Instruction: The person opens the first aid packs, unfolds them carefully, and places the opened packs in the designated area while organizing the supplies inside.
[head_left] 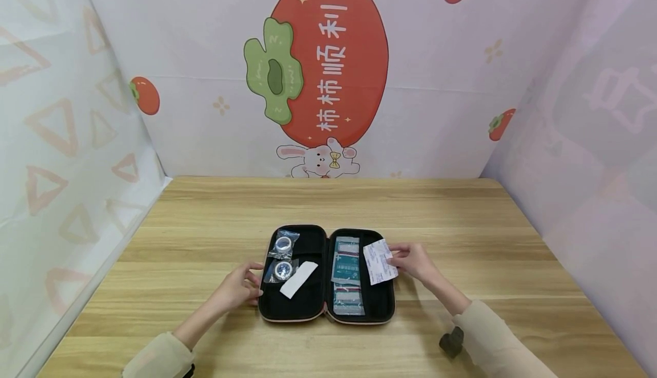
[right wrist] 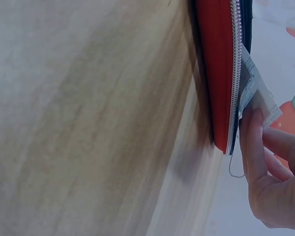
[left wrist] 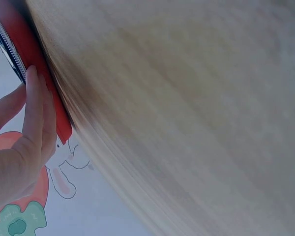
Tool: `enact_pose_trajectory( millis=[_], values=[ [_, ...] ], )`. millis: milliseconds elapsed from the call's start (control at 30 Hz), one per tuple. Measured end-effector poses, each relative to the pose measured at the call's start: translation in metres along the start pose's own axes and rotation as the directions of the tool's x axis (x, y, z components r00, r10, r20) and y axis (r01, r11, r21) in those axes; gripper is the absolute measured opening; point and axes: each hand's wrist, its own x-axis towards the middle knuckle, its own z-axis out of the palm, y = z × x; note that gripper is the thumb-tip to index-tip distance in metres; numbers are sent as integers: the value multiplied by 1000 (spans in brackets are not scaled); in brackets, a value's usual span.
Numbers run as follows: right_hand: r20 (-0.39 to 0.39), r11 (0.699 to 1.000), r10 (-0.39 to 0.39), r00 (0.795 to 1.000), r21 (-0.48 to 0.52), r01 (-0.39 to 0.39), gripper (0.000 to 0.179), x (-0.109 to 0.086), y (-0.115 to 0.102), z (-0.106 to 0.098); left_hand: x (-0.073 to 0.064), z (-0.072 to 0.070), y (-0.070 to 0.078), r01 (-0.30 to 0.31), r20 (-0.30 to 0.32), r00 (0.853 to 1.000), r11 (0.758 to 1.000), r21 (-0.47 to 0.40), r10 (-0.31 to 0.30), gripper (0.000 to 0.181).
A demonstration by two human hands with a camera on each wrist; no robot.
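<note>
An unzipped case (head_left: 292, 311) lies spread flat, black inside, with a red outer side (left wrist: 33, 49) and a zipper. My left hand (head_left: 240, 288) touches its left edge, fingers against the red side in the left wrist view. In the left half are two wrapped tape rolls (head_left: 283, 245) (head_left: 283, 270) and a white strip (head_left: 299, 280). Several green-and-clear packets (head_left: 346, 267) line the right half. My right hand (head_left: 414, 261) pinches a white packet with blue print (head_left: 378, 261), tilted over the right half's outer edge. In the right wrist view this packet (right wrist: 258, 93) rises above the zipper.
The case rests on a wood-grain table (head_left: 328, 201). A small dark object (head_left: 451, 342) lies beside the right sleeve (head_left: 495, 341). Printed cloth walls (head_left: 436, 133) with persimmon pictures stand behind and at both sides.
</note>
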Motion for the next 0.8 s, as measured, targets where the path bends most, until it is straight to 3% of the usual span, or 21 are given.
enact_pose_trajectory(
  millis=[133,367,633,800],
  values=[
    [26,1000,-1,1000,26,1,33,0,1,-1,0,0,0,-5,1,1000,1000,-1,5,50],
    [39,1000,5,999,-30,-4,32,2,-1,4,1,0,-1,-11,3,1000,1000,3,11,50],
    [-1,998,45,999,-44,-45,30,5,-4,12,1,0,-1,-13,6,1000,1000,-2,13,50],
    [11,1000,24,1000,-15,-24,29,8,-6,18,1,0,-1,-10,3,1000,1000,1,10,50]
  ],
)
